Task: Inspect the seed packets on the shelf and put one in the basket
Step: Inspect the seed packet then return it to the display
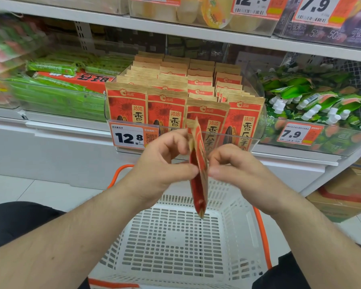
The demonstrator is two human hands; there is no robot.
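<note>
The forearms reached forward from the bottom edge, above the white basket [233, 232]. The left hand [161, 163] and the right hand [236, 165] each pinched one red packet [198, 170] from either side, thumbs and fingers curled on it. The packet hung edge-on and nearly upright, directly above the basket and apart from it. Beyond the basket, a clear bin [256, 142] on the shelf [71, 130] held rows of matching packets [167, 109] standing upright, with a 12.8 price tag [129, 137] on its front.
</note>
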